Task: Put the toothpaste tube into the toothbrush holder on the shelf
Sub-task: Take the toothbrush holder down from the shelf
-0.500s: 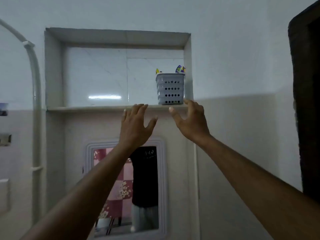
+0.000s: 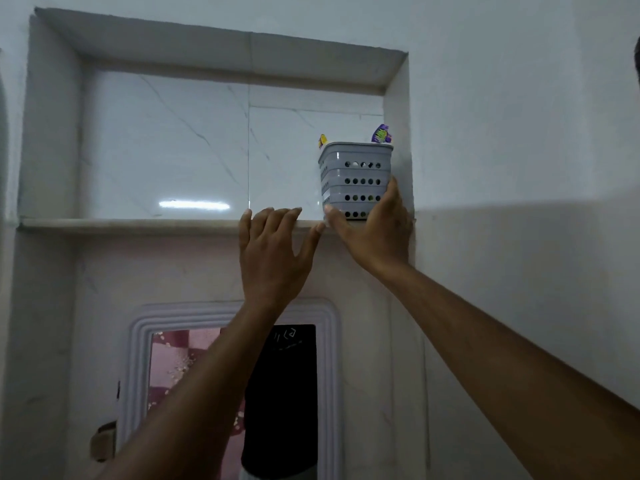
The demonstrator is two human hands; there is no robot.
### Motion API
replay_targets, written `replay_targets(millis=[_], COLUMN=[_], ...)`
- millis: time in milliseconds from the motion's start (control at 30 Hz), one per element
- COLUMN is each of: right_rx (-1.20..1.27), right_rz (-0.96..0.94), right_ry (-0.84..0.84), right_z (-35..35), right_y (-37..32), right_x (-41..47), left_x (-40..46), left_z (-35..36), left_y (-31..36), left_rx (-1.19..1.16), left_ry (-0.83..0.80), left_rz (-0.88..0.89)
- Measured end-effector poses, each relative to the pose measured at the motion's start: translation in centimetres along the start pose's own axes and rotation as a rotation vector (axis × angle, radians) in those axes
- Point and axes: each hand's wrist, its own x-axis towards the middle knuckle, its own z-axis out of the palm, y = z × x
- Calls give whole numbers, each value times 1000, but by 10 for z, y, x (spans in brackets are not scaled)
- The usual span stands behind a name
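Since the earlier frame, the right hand (image 2: 375,225) has risen to clasp the grey perforated plastic toothbrush holder (image 2: 356,180) at the marble shelf's (image 2: 138,224) right end. Fingers spread, the empty left hand (image 2: 273,251) touches the shelf's front edge. No toothpaste tube can be told apart; colourful tips (image 2: 381,134) poke above the holder's rim.

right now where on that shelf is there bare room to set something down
The shelf is bare from the niche's left wall to the left hand at its front edge. The right corner is crowded: the toothbrush holder stands against the right wall, with the right hand cupped around its base.
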Motion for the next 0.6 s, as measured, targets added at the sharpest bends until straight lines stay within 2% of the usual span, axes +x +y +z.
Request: replay_targets(millis=[300,600], right_rx=[83,223], right_rz=[53,37], right_ry=[18,34], right_z=[-4,-53], right_y=[0,-17], right_x=[1,-9], left_x=[3,8], left_z=[-8,-39], left_y=[7,24], left_rx=[0,-102], left_ry=[-32,-206], left_rz=[-58,-178])
